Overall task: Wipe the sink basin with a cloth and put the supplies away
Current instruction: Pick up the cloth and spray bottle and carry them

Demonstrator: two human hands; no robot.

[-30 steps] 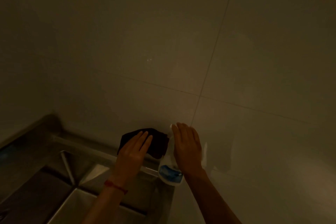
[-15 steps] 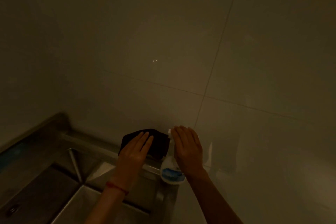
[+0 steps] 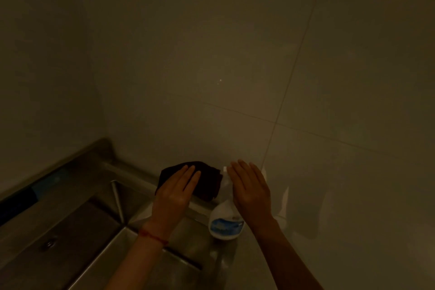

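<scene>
The scene is dim. A dark cloth (image 3: 207,183) lies bunched on the back right corner of the steel sink rim (image 3: 131,173), against the tiled wall. My left hand (image 3: 175,192) is flat, fingers together and stretched out, over the cloth's near left part. A white spray bottle with a blue label (image 3: 224,221) stands on the rim just right of the cloth. My right hand (image 3: 250,189) is flat and extended beside and partly over the bottle's top, hiding its trigger. Neither hand grips anything. The sink basin (image 3: 70,242) with its drain lies at lower left.
Large pale wall tiles (image 3: 235,54) fill most of the view behind the sink. A dark strip with a blue patch (image 3: 35,189) runs along the sink's left rim. A red string bracelet (image 3: 153,236) circles my left wrist.
The view has shifted slightly, showing more of the basin and drain. Both hands stay flat at the cloth and bottle, nearly unmoved.
</scene>
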